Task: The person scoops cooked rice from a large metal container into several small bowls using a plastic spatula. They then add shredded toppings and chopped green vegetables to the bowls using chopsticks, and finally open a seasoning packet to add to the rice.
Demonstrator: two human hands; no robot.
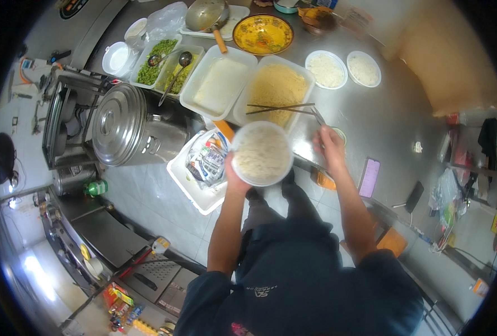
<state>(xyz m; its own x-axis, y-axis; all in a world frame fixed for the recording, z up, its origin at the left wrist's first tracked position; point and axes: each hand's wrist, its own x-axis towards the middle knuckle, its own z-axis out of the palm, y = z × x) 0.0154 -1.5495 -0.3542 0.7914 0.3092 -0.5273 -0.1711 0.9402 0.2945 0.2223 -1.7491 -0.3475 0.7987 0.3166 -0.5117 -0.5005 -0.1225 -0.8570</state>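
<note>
My left hand (236, 174) holds a round white plastic bowl (262, 154) of cooked rice by its side, above the floor in front of the counter edge. The rice is blurred. My right hand (331, 147) is over the counter edge, its fingers curled around the lower end of a thin metal utensil (318, 116); the utensil's far end is hard to make out. Just beyond lie dark chopsticks (280, 108), crossed over a plastic tub of yellow, noodle-like food (278, 86). Beside my right hand is a small green-rimmed container (341, 135), partly hidden.
Two bowls of rice (326, 70) stand on the steel counter (378, 122), with a phone (369, 178) nearer me. Leftward are a pale-filled tub (219, 84), chopped greens (149, 67) and a ladle (177, 75). A lidded steel pot (120, 124) and white bin (202, 197) stand lower.
</note>
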